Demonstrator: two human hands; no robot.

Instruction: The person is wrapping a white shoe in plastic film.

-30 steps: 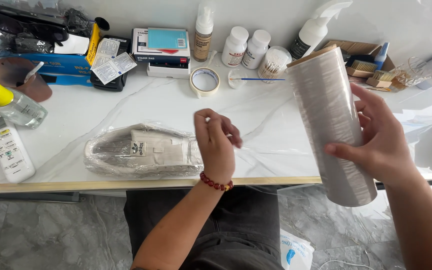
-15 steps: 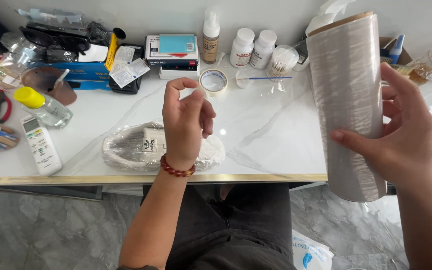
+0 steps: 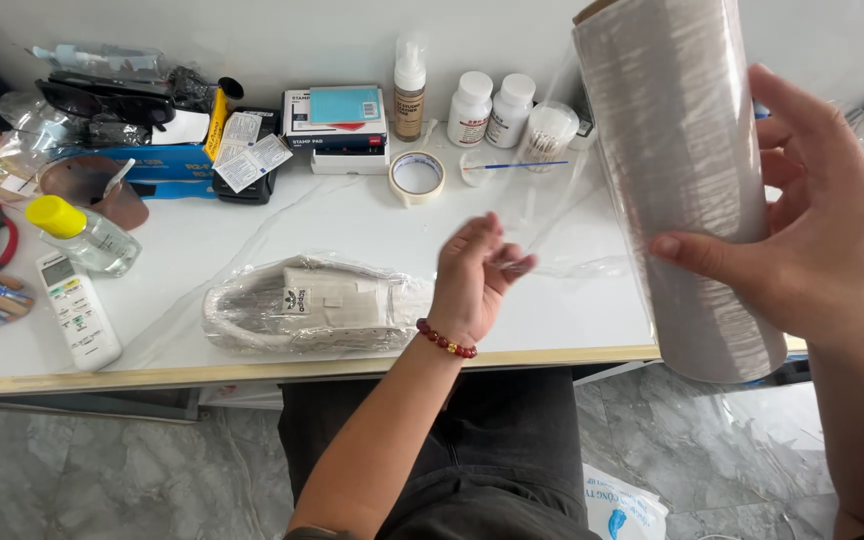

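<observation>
1. Right hand (image 3: 812, 250): wrapped partway round the large upright roll of clear stretch film on a brown card core (image 3: 687, 190), thumb across the front, fingers behind. Roll held in the air above the right edge of the white marble-patterned table (image 3: 352, 230).
2. Left hand (image 3: 474, 278): fingers loosely curled, tips pinched; appears to grip the thin free sheet of film (image 3: 562, 255) stretched from the roll, though blur prevents certainty.
3. Film-wrapped pale shoe (image 3: 312, 305): flat on the table, just left of the left hand, near the front edge, apart from the roll.
4. Judgement: sheet best kept taut and level between the hands; roll steady and upright; pinch firm on the edge to avoid bunching.
5. Risk: ring of tape (image 3: 417, 177) and white bottles (image 3: 492, 108) behind, within reach of a trailing sheet.
</observation>
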